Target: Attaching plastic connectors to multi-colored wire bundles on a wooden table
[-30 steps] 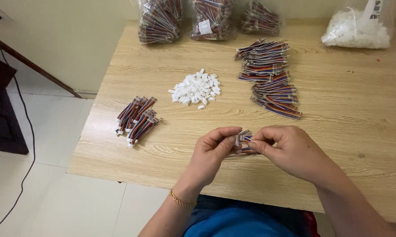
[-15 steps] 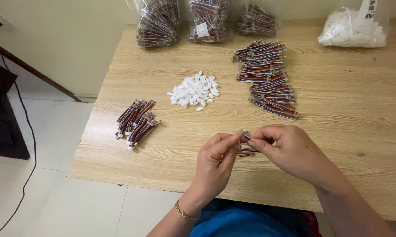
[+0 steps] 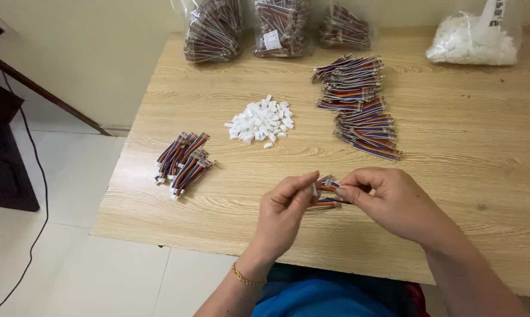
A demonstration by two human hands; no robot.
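Note:
My left hand (image 3: 285,214) and my right hand (image 3: 394,202) meet over the near part of the wooden table (image 3: 464,176). Between the fingertips of both sits a short multicoloured ribbon cable (image 3: 328,186) with a small white connector at its left end. My left hand pinches the connector end; my right hand pinches the wires. A second short cable (image 3: 323,205) lies on the table just under the hands. A gold bracelet is on my left wrist.
A heap of small white connectors (image 3: 260,122) lies mid-table. A bundle of finished-looking cables (image 3: 182,161) lies at the left, a long pile of cables (image 3: 359,108) at the centre right. Bags of cables (image 3: 276,26) and a bag of white parts (image 3: 473,41) stand at the back.
My hands have shifted slightly on the cable; the left fingers have moved up to the connector end. The view has dropped a little.

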